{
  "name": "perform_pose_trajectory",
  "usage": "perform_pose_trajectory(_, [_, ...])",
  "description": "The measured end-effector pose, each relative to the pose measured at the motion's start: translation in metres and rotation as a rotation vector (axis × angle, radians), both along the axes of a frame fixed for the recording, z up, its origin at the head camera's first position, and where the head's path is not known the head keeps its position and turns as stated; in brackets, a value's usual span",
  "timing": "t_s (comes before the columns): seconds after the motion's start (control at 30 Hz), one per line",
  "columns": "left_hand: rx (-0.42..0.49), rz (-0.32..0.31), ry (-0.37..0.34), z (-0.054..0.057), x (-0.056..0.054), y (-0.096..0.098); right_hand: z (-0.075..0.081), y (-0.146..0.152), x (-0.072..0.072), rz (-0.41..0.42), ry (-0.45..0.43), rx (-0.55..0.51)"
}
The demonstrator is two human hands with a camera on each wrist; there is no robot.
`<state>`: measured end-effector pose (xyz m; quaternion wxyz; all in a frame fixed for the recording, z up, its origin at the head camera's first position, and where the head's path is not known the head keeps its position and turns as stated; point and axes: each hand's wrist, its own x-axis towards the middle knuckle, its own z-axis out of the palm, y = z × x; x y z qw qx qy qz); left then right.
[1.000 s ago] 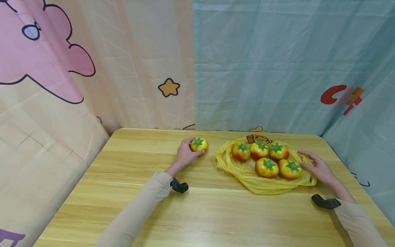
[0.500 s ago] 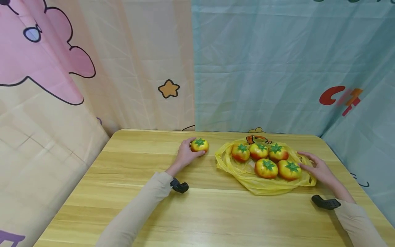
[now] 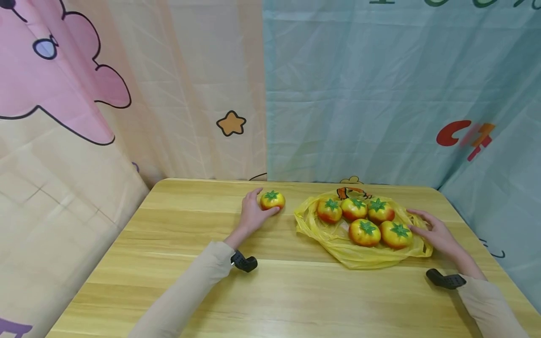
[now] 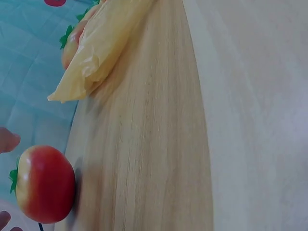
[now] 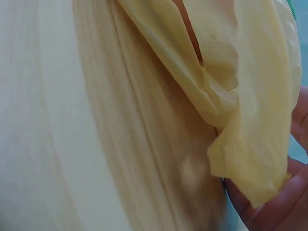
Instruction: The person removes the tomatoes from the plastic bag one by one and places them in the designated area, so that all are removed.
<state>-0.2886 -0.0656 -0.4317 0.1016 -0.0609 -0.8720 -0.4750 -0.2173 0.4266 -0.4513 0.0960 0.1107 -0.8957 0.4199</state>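
Note:
A yellow-and-red tomato (image 3: pixel 272 201) with a green leafy top sits on the table (image 3: pixel 203 291), left of the bag. My left hand (image 3: pixel 253 213) is spread beside it, the thumb passing in front. In the left wrist view, fingertips (image 4: pixel 7 140) show apart from the tomato (image 4: pixel 45 185). Several similar tomatoes (image 3: pixel 365 233) lie on a spread yellow plastic bag (image 3: pixel 363 258). At the bag's right edge rests my right hand (image 3: pixel 437 234), thumb and fingers spread. In the right wrist view, a loose fold of the bag (image 5: pixel 255 144) overlaps its palm.
Patterned curtains (image 3: pixel 338 94) hang behind the table and at both sides. The table's back edge runs just behind the tomatoes and the bag. A black wrist camera (image 3: pixel 244 262) is strapped on the left wrist, another (image 3: pixel 445 279) on the right.
My left hand's fingers have loosened and drawn slightly left, away from the single tomato, which stays on the table. My right hand and the bag have hardly moved; the head view has tilted up slightly.

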Motion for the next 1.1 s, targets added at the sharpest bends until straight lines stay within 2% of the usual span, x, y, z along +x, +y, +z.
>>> perform_pose_trajectory(0.2, [0.05,0.009,0.081,0.005,0.014,0.008,-0.003,0.0,0.005,0.015,0.024,-0.026])
perform_pose_trajectory(0.5, [0.123,-0.069,0.139,0.014,0.032,0.026,-0.004,0.001,0.002,-0.005,0.01,-0.018])
perform_pose_trajectory(0.7, [0.122,-0.111,0.157,0.015,0.034,0.04,-0.003,0.0,-0.001,-0.011,-0.012,-0.062])
perform_pose_trajectory(1.1, [0.115,-0.231,0.099,0.014,0.034,0.074,0.0,-0.003,0.001,-0.013,-0.032,-0.054])
